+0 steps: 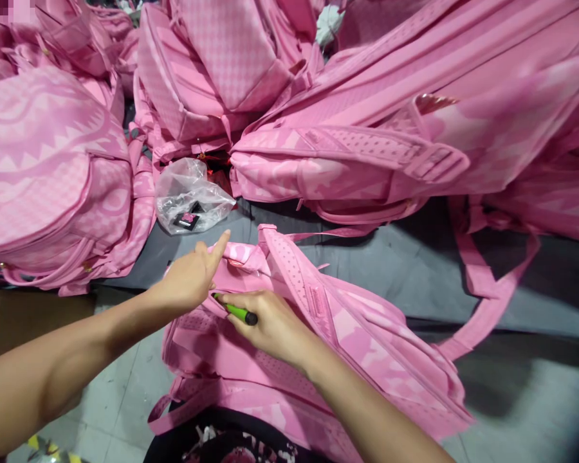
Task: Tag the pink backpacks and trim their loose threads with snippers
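A pink camouflage backpack lies tilted in front of me, its padded back panel and straps facing up. My left hand is at the backpack's top end, index finger stretched out and the other fingers curled at the fabric, partly hidden. In my right hand is a slim green pen-like tool with a black end. The tool's tip points at the back panel's upper edge, close to my left thumb; whether it touches the fabric I cannot tell.
A crumpled clear plastic bag with a small black tag lies just beyond. Several other pink backpacks crowd the dark grey table on the left, at the back and on the right. A strap loop hangs over the table's edge at the right.
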{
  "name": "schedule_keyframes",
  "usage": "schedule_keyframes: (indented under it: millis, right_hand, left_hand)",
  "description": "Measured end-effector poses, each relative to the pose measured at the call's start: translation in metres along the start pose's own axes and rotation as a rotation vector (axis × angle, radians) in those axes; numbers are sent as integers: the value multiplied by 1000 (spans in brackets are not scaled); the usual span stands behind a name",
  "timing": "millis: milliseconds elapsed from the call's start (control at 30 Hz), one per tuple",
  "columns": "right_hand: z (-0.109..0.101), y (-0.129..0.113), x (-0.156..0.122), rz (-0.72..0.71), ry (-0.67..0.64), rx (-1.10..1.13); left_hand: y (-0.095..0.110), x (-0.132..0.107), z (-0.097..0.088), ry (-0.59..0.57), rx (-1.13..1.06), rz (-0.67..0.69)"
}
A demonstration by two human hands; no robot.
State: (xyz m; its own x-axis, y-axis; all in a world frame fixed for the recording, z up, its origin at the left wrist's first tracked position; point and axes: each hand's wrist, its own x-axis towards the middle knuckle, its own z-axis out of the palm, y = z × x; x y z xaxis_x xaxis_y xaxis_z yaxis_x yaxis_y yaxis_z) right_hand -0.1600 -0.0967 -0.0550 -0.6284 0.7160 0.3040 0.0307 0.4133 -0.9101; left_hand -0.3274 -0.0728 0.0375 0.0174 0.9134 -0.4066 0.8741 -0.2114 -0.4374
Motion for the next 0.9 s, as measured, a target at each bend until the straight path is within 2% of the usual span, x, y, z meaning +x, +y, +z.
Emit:
schedule_keyframes:
  millis: [133,333,500,667,833,900]
  right_hand:
    - [0,-3,-1,-33,52,-29]
    - [-4,3,2,-45,-73,65]
    - [-1,1,5,-59,-32,35]
    - [2,-4,-2,-7,32,-127]
    - [3,1,-1,-68,-46,7]
    - [4,2,0,-53,-18,-7]
  left_hand:
    - [0,0,0,-17,-10,-15]
    - [0,-6,1,-13,-23,-21]
    - [1,-4,1,-20,-13,-36]
    - [6,-1,-5,-45,-11,-53]
    - [7,-2,-6,-50,-27,-80]
    - [5,-2,-4,-29,-45,-62]
